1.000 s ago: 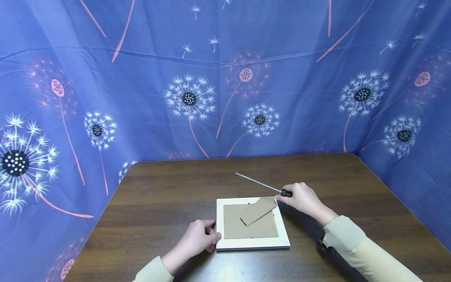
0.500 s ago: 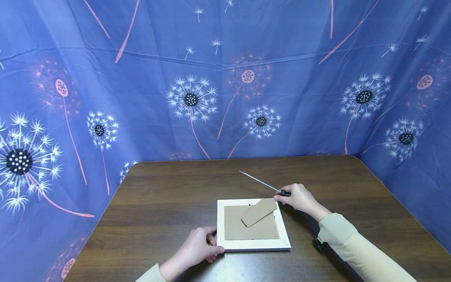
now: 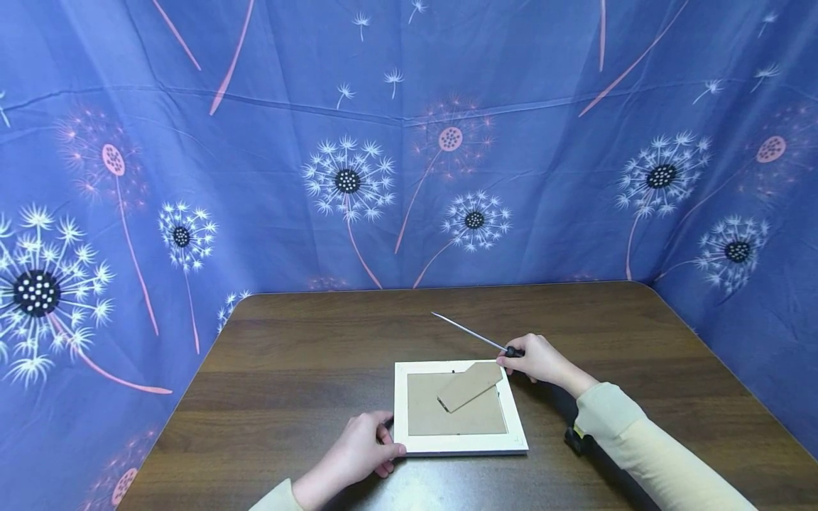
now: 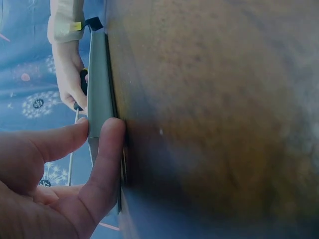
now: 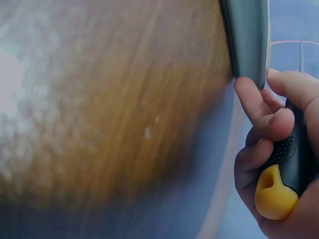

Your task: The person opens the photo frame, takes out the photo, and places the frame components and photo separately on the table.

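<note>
Face down on the table lies a white picture frame [image 3: 463,446], its brown backing board [image 3: 422,419] upward. A cardboard easel stand [image 3: 469,387] lies slanted across the board. My left hand [image 3: 361,448] pinches the frame's near left corner, thumb on the top edge and a finger low along the side, as the left wrist view shows. At the far right corner, my right hand [image 3: 543,360] grips a screwdriver [image 3: 469,331] with a black and yellow handle [image 5: 275,196]. Its shaft points to the far left, above the table. Thumb and index finger of that hand also touch the frame's corner.
The brown wooden table [image 3: 307,348] has rounded far corners. A blue cloth [image 3: 255,177] with dandelion prints hangs behind it and along both sides. A black strap with a yellow tag [image 3: 577,438] hangs at the right sleeve.
My left hand has slid slightly nearer, from the frame's left side to its near corner. The right hand stays at the far right corner with the screwdriver; its shaft has shifted only a little.
</note>
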`<state>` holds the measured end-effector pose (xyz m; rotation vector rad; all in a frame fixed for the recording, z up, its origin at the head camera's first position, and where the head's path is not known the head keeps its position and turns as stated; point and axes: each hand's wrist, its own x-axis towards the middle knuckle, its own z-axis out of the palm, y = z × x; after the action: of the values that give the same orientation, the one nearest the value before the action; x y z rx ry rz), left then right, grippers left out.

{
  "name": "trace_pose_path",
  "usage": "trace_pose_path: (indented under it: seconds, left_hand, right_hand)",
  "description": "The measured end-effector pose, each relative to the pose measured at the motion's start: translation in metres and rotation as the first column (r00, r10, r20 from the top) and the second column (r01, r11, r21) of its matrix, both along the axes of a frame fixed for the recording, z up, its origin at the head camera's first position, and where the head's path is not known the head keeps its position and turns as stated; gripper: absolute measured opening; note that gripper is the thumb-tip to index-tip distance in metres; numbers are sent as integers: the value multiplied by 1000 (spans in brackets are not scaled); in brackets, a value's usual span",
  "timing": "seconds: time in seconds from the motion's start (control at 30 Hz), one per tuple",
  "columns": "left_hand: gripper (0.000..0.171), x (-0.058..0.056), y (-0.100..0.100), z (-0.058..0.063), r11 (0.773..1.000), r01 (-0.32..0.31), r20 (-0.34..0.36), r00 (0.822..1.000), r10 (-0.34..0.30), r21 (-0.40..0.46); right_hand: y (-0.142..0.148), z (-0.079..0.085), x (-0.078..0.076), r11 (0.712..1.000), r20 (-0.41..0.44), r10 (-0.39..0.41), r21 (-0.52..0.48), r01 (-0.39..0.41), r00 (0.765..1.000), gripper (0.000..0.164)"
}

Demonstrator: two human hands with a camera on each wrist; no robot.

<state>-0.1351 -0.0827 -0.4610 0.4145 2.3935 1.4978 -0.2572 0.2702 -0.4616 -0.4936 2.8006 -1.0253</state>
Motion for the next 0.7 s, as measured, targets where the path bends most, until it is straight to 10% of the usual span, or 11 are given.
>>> trace_pose_path:
  seconds: [0.7]
  left_hand:
    - [59,-10,0,2,1000,12,-29,1000,-12,1]
  right_hand:
    - [6,2,11,1000,-18,-11,9,11,1000,12]
